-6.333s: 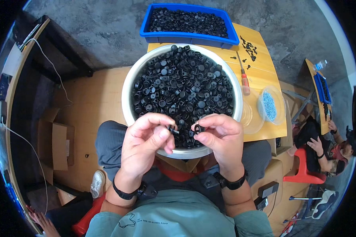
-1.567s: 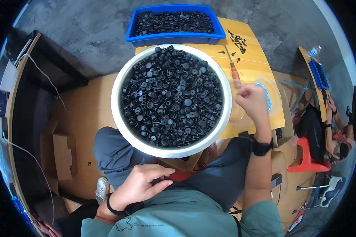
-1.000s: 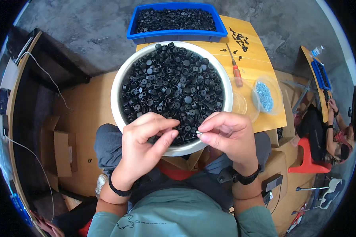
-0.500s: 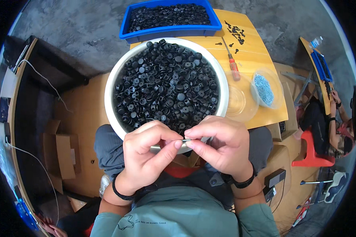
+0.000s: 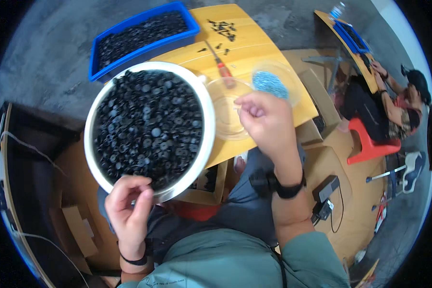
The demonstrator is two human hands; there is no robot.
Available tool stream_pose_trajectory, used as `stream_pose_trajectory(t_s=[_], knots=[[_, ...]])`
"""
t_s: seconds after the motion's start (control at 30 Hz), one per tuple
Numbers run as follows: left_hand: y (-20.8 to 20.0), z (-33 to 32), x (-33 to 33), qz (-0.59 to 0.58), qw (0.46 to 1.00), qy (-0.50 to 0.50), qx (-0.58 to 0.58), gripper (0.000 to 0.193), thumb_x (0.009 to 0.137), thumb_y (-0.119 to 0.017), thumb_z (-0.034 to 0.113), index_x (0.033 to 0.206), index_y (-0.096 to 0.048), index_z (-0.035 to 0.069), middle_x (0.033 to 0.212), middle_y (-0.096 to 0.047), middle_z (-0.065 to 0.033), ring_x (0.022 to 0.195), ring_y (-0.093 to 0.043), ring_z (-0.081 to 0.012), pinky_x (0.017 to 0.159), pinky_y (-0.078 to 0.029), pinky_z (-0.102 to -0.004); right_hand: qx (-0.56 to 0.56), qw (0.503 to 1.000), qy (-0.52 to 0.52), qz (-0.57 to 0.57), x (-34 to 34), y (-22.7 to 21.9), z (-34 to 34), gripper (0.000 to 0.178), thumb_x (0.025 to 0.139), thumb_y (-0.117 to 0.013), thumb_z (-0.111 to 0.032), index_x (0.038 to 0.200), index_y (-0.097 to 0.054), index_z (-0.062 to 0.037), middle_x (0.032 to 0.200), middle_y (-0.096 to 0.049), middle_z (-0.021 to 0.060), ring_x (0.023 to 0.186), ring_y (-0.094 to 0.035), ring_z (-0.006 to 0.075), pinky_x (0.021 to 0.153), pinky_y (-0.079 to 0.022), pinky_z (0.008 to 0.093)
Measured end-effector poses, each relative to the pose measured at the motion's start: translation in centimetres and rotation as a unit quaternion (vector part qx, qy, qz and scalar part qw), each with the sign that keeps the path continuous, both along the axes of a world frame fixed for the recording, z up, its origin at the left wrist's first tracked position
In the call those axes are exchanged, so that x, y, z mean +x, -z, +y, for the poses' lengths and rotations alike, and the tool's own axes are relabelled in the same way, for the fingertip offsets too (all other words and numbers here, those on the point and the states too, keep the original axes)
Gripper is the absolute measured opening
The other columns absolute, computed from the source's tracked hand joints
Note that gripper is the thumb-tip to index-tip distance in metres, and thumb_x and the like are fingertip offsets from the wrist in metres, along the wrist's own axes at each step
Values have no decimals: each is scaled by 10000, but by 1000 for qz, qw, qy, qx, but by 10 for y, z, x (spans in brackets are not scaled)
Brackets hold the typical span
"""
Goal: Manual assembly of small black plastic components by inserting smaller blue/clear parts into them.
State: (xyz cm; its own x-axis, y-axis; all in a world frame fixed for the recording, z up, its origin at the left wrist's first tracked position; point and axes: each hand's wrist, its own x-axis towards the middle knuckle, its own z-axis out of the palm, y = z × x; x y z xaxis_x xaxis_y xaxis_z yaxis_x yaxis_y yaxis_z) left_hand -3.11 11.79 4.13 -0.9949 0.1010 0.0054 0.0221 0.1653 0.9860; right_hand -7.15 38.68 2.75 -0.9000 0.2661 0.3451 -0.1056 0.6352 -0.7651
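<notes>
My left hand [image 5: 128, 206] is at the near rim of a large round white basin [image 5: 208, 115], thumb and index finger curled toward each other. Whatever lies between those fingertips, if anything, blends into the dark parts behind. Heaped in the basin are small round black plastic caps [image 5: 151, 127]. Over a clear round plastic dish [image 5: 225, 129] my right hand [image 5: 269, 120] is raised, its fingers pinched together. Something tiny and pale may be at its fingertips, too blurred to name. Just beyond it, a clear tub holds small silvery-blue metal pieces [image 5: 270, 84].
On the wooden table [image 5: 254, 29] lie a red-handled screwdriver [image 5: 224, 71] and scattered small black parts [image 5: 224, 30]. A blue tray [image 5: 193, 30] of black pieces is at the back left. Cardboard boxes [image 5: 312, 103] stand right. Another person [image 5: 393, 108] works at a far-right table.
My hands have come apart from a small metal pin pinched between them. The right moved right and away over the clear dish, the left moved left. The whole view has swung right.
</notes>
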Motion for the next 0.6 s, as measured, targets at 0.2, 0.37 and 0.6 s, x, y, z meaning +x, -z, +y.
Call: stream_pose_trajectory(t_s=[0.2,0.37,0.6], knots=[[14,-15,5,13,999,-10,-40,53,807,-606,-25,859,-604,-32,773,-531,-9,654,-481,-53,585,-358,-170,272,951,15,-148,-36,46,25,139,695,-639,-77,818,-702,-94,762,-652,147,734,-638,313,668,-505,389],[15,-26,6,9,1000,-13,-23,59,799,-617,-20,854,-605,-41,773,-542,-21,662,-495,-69,589,-367,-176,257,956,-64,-124,-48,60,7,80,672,-615,-78,716,-679,-63,730,-636,182,745,-631,351,683,-500,411],[5,-35,0,42,996,-35,-65,51,797,-610,-21,838,-609,-51,799,-564,-43,686,-522,-81,611,-406,-186,277,948,-127,-87,-53,64,-15,104,684,-574,-56,649,-660,-9,661,-620,216,653,-637,366,607,-509,432]])
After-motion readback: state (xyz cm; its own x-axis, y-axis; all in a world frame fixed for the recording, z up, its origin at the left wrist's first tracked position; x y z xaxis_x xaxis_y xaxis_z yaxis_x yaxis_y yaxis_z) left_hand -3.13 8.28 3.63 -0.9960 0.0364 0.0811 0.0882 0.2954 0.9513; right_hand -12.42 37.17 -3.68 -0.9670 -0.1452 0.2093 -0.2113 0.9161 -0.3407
